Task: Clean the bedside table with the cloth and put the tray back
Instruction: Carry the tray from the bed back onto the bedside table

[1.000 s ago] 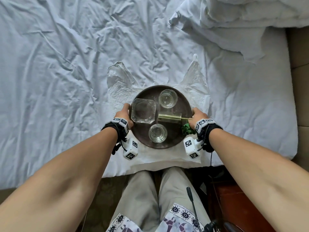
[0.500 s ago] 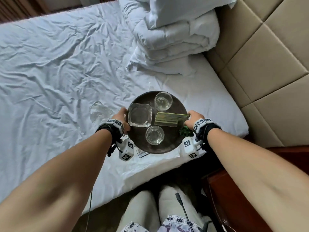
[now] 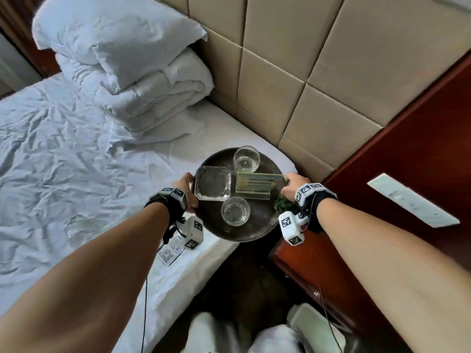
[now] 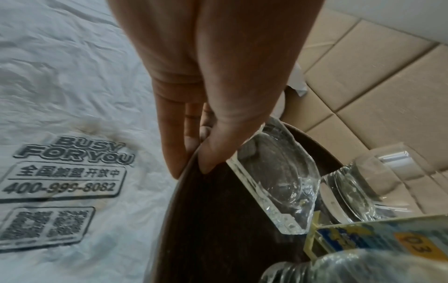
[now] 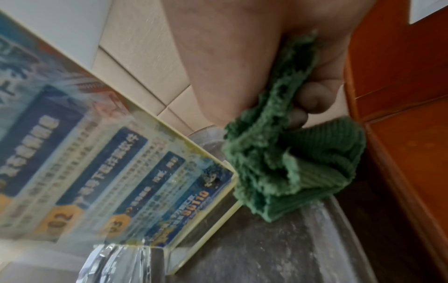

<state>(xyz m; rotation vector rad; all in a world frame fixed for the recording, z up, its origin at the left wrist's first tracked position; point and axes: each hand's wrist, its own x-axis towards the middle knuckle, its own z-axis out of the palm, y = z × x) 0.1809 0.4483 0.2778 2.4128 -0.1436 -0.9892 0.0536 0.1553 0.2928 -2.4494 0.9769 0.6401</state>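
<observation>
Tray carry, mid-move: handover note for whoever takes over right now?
Left hand: pinching the left rim of the round dark tray.
Right hand: holding the right rim, with the green cloth bunched in its fingers.
On the tray: glass ashtray, two tumblers, an acrylic sign stand.
The tray is held over the bed's corner, beside the red-brown bedside table.
Done: tray picked up.
Left: set it on the table and let go. Whether the table is wiped cannot be told.

Bare forearms, black wrist straps (image 3: pixel 321 200), white marker-tagged camera blocks (image 3: pixel 291 227)
</observation>
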